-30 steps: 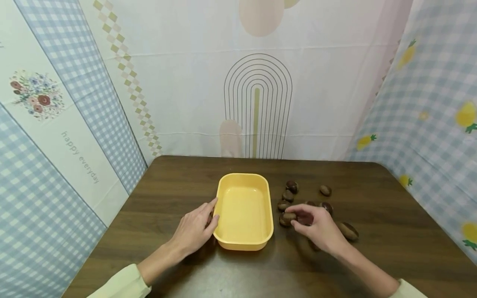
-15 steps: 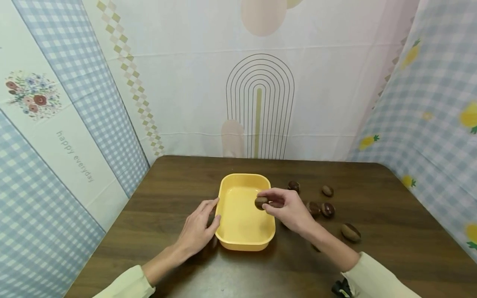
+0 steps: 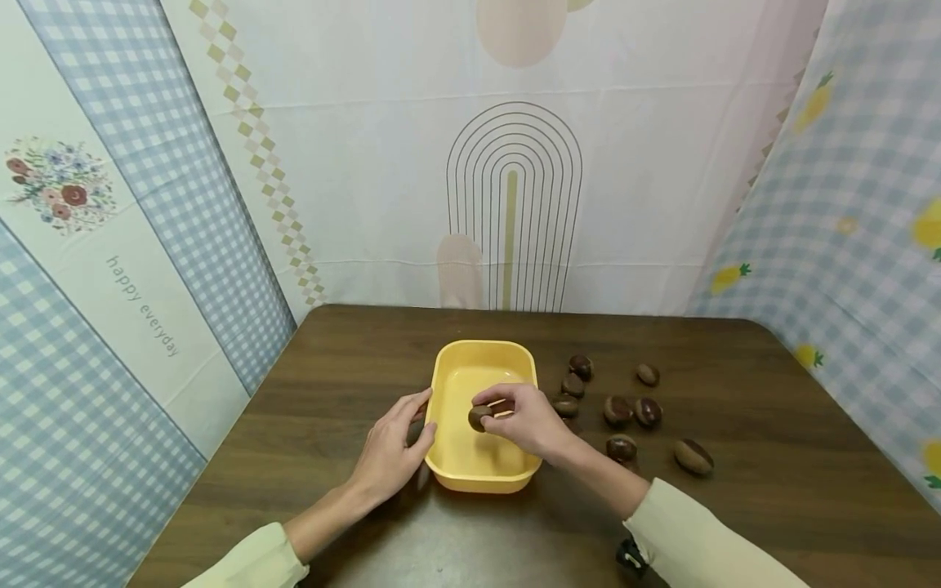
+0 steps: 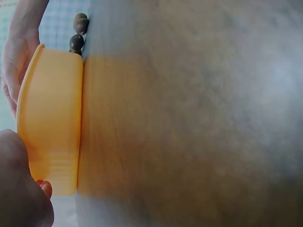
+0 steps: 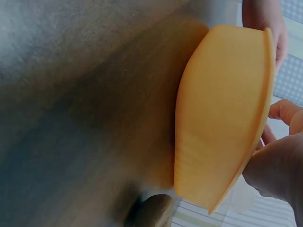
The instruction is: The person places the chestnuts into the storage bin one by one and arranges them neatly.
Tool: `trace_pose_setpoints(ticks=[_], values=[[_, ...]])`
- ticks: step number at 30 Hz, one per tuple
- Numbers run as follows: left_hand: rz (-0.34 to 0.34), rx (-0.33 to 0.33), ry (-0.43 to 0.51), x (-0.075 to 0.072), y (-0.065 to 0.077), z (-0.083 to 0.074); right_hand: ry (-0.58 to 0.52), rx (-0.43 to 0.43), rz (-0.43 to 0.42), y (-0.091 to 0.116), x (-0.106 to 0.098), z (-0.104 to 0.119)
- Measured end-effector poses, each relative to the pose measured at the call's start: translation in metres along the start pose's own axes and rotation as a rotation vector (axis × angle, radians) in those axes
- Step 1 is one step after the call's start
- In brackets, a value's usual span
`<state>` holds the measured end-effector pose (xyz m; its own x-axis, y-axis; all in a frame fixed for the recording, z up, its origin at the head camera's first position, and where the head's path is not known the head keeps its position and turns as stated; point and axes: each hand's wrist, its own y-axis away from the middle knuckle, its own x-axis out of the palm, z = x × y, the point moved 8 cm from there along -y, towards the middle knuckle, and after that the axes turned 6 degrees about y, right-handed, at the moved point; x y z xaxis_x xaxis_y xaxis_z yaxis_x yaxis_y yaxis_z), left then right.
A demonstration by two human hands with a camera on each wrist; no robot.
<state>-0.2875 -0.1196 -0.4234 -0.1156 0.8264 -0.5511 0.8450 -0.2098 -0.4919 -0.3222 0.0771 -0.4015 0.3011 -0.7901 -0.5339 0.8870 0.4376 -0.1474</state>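
My right hand (image 3: 528, 420) pinches a brown chestnut (image 3: 479, 417) between thumb and fingers, over the inside of a yellow plastic tub (image 3: 481, 486). My left hand (image 3: 390, 453) lies against the tub's left side, its thumb and fingertips touching the rim. In the left wrist view a fingertip (image 4: 46, 188) shows against the outer wall of the tub (image 4: 54, 118). The pinched chestnut is hidden in both wrist views; there the tub's wall covers its inside.
Several loose chestnuts (image 3: 617, 411) lie on the dark wooden table (image 3: 353, 351) right of the tub, a larger one (image 3: 693, 457) farthest right. One chestnut (image 5: 155, 209) shows close beside the tub in the right wrist view. Patterned cloth (image 3: 367, 180) hangs behind the table.
My right hand has lifted a chestnut from the group on the table and carried it left, over the tub's rim to above its middle. My left hand has stayed at the tub's left rim.
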Motion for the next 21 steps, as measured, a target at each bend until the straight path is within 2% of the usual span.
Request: trace_pose_setpoints(ticks=[7, 14, 17, 21], values=[[0.003, -0.001, 0.004, 0.001, 0.0, 0.001, -0.028, 0.013, 0.09, -0.008, 0.022, 0.0], [0.005, -0.001, 0.006, 0.001, -0.002, 0.001, -0.054, 0.099, 0.209, -0.009, 0.044, -0.003], [0.013, -0.013, 0.005, 0.001, -0.002, 0.001, 0.008, 0.083, 0.182, -0.009, 0.042, -0.001], [0.005, -0.006, 0.002, 0.001, -0.001, 0.001, 0.075, -0.007, 0.108, -0.01, 0.03, 0.008]])
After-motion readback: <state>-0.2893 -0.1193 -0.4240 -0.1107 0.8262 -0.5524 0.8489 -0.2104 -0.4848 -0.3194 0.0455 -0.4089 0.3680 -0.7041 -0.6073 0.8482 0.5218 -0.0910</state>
